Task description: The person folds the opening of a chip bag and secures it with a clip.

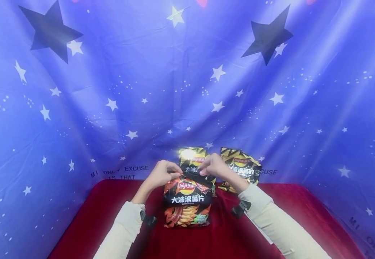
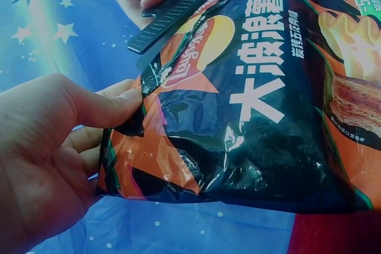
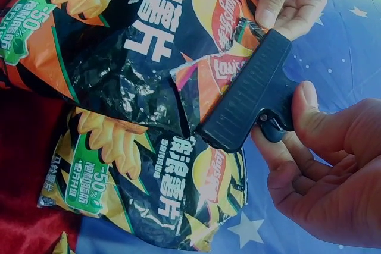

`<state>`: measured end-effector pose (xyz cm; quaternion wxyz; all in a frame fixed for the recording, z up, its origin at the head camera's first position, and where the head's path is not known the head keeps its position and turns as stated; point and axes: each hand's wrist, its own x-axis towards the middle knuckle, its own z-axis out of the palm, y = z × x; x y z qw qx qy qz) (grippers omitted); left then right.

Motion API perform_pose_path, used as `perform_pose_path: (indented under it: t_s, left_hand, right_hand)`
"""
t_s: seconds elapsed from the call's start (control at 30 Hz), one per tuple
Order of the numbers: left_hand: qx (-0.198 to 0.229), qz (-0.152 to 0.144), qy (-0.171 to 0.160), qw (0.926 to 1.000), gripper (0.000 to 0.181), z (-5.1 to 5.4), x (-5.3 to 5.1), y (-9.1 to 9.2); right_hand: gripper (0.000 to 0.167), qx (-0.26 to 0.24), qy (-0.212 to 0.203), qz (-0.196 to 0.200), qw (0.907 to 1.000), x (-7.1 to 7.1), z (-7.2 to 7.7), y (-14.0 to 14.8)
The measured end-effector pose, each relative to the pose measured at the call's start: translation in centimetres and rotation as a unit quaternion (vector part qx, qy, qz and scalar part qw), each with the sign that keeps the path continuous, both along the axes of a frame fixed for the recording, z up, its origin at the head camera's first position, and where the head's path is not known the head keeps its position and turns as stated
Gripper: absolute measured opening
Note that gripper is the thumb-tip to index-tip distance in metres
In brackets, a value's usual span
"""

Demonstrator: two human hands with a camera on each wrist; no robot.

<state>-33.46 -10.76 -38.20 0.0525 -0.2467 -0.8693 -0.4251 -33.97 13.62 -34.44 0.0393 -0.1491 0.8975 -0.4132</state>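
Note:
An orange and black chip bag (image 1: 187,201) stands on the red cloth, its top edge folded at one corner. In the left wrist view my left hand (image 2: 53,141) pinches the bag's top corner between thumb and fingers. My right hand (image 3: 333,159) holds a black clip (image 3: 247,96) by its handles, thumb on one side and fingers on the other. The clip's long bar lies across the bag's top edge, over the folded corner. Whether its jaws bite the bag, I cannot tell.
Behind the orange bag are two yellow and black chip bags, one (image 1: 190,154) directly behind it and another (image 1: 242,167) to the right. Red cloth (image 1: 271,223) covers the table; a blue star-printed curtain (image 1: 161,82) hangs at the back and sides.

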Motion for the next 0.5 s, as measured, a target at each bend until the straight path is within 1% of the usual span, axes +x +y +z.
perform_pose_path:
  t_s: [0.3,0.5]
  left_hand:
    - [0.001,0.009,-0.008,0.9999,0.011,-0.17,-0.07,0.07]
    - [-0.001,0.01,-0.006,0.9999,0.011,-0.2,-0.14,0.12]
  right_hand:
    - [0.027,0.004,-0.014,-0.017,0.9998,0.17,0.0,-0.33]
    - [0.026,0.002,-0.011,-0.019,0.9998,0.07,-0.01,-0.56]
